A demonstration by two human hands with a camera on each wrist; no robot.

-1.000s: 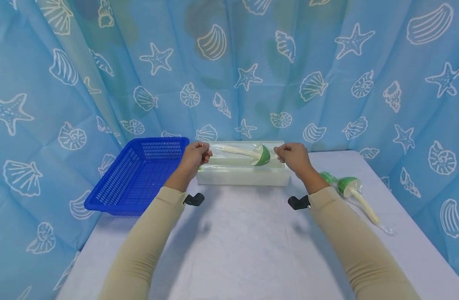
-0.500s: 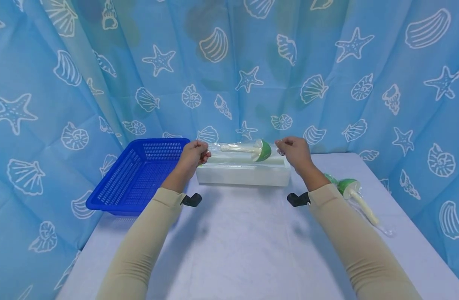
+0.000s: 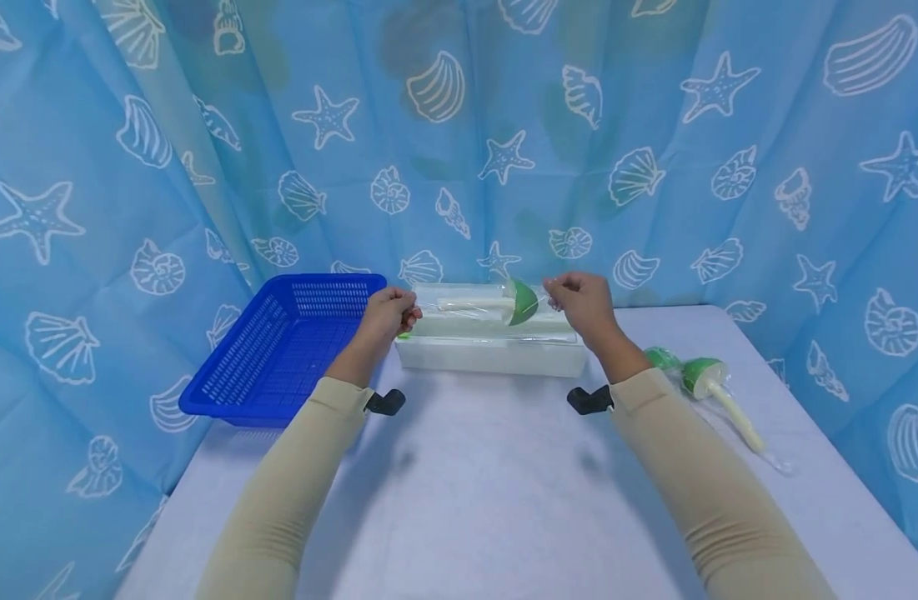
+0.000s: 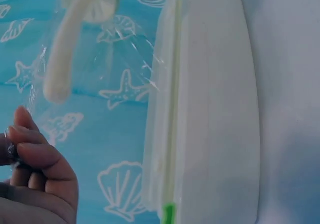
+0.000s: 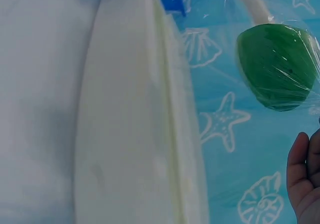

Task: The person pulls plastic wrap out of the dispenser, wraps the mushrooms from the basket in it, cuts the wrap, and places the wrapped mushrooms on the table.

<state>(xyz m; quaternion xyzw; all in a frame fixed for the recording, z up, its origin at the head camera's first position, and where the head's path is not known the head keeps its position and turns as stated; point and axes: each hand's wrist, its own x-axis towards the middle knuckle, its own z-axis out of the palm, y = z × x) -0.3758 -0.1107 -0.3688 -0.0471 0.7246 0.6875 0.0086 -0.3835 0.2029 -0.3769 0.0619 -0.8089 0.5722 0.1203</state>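
A toy-like mushroom (image 3: pixel 524 302) with a green cap and cream stem hangs level in clear cling film (image 4: pixel 82 72), above a long white cling film box (image 3: pixel 496 357). At the stem end my left hand (image 3: pixel 387 317) pinches the film between thumb and fingers. My right hand (image 3: pixel 584 310) pinches the film just beyond the cap. In the right wrist view the green cap (image 5: pixel 277 67) shows wrinkled film over it, and only part of my right hand (image 5: pixel 306 176) is visible. The stem's blunt end (image 4: pixel 59 87) faces my left hand in the left wrist view.
A blue perforated basket (image 3: pixel 278 350) stands at the left of the white-covered table (image 3: pixel 481 483). Film-wrapped green-capped mushrooms (image 3: pixel 706 379) lie on the right, beside my right forearm. A blue seashell curtain (image 3: pixel 459 167) hangs close behind the box.
The right hand has come slightly left, closer to the cap. The wrapped mushroom rose a little, then dropped slightly, its stem turning more level. Both hands keep pinching the film.
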